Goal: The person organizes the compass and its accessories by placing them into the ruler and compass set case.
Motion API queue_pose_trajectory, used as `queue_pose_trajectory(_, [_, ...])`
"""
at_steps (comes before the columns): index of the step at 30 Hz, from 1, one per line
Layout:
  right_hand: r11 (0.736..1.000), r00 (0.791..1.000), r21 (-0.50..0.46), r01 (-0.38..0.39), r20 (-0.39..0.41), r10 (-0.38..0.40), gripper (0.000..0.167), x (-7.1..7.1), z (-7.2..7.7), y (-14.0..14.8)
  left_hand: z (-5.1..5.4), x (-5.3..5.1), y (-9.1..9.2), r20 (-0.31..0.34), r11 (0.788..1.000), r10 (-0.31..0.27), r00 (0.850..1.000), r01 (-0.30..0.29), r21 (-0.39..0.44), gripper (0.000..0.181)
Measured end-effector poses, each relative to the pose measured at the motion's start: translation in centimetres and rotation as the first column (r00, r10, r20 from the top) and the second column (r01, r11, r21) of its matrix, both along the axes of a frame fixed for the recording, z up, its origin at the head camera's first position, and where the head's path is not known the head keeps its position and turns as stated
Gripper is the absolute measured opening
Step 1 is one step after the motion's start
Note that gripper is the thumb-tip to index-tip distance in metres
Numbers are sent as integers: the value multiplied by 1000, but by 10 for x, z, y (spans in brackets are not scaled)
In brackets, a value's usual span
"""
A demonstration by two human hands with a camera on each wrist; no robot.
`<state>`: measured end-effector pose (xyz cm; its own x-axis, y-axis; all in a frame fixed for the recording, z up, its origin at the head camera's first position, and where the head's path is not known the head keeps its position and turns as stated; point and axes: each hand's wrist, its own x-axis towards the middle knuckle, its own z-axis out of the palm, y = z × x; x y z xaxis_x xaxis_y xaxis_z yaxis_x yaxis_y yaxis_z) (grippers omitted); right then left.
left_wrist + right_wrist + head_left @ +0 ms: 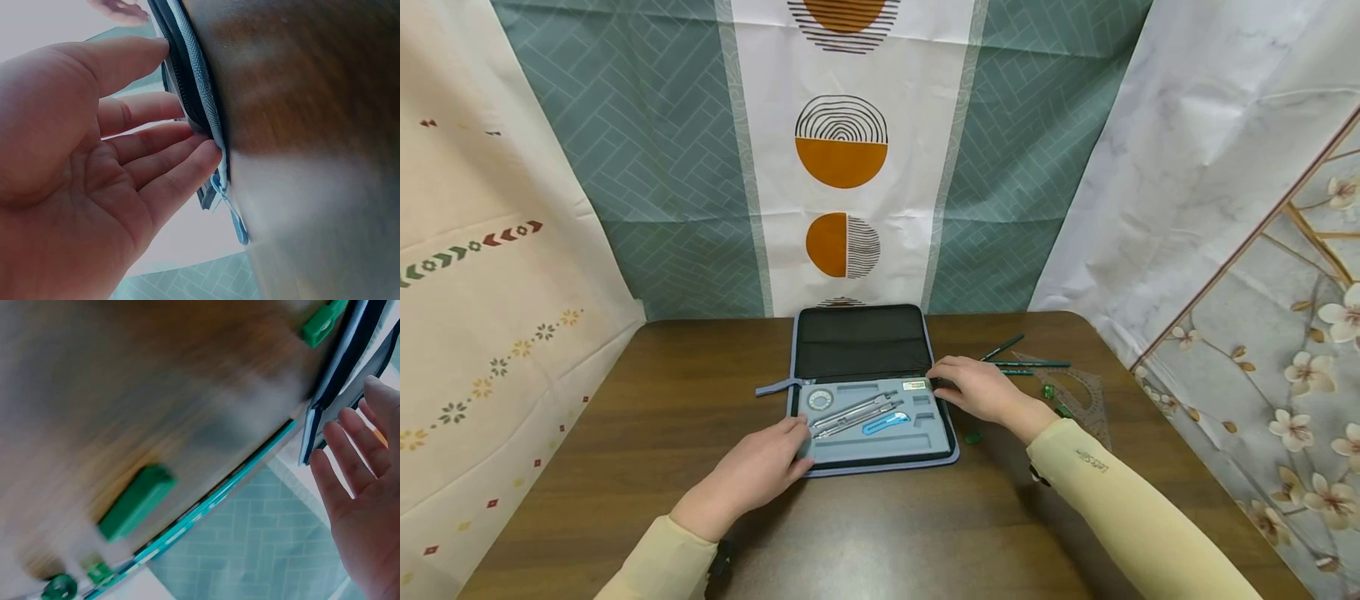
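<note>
An unzipped blue pencil case [862, 340] lies with its dark lid folded back. Its light blue tray [880, 450] holds a white ring [820, 399], slim silver drawing instruments [854, 413], a blue utility knife [886, 423] and a small labelled piece [914, 385]. My left hand [765, 464] touches the case's left edge, thumb and fingers fairly straight along the zipper [194, 94]. On the opposite side, my right hand [973, 385] is at the upper right edge near the lid's fold, its fingers loosely extended. Its fingertips' contact is partly hidden.
Right of the case lie several dark green pencils [1033, 363], a clear drawing template [1093, 396] and small green pieces, including a block [137, 500] and a sharpener-like piece [320, 325]. A zipper strap [775, 387] sticks out left. Cloth hangs behind the brown table [880, 533].
</note>
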<state>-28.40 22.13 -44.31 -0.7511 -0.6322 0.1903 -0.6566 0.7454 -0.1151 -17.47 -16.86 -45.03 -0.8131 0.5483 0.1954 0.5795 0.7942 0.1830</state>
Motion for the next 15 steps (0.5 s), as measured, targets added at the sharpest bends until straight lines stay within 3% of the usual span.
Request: queue_pose_trajectory(15, [1000, 999, 21, -16, -33, 16, 29, 25, -1, 52, 0, 0, 0, -4, 1000, -2, 1000, 2, -5, 26])
